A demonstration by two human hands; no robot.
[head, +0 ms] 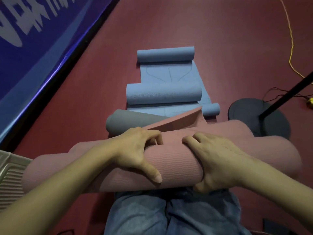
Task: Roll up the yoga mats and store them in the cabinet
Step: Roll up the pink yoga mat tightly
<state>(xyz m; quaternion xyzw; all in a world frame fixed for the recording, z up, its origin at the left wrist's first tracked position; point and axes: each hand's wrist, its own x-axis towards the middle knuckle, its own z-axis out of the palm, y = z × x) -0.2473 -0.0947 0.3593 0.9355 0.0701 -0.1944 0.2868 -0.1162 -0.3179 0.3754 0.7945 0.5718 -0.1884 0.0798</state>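
Note:
A thick pink yoga mat [172, 165] lies rolled across my lap, its loose end flap rising at the far side. My left hand [140, 150] grips the roll from above, fingers curled over the far edge and thumb pointing toward me. My right hand [215, 160] wraps around the roll just to the right, thumb tucked underneath. Beyond it lie a grey rolled mat [125, 124] and blue mats [164, 94], partly rolled, with another blue roll [166, 54] at the far end. No cabinet is in view.
A blue banner wall [33, 48] runs along the left over the red floor [211, 28]. A round black stand base [245, 112] with a slanted pole sits at right, beside a yellow cable [291, 48]. A ridged grey surface [10, 177] is at the lower left.

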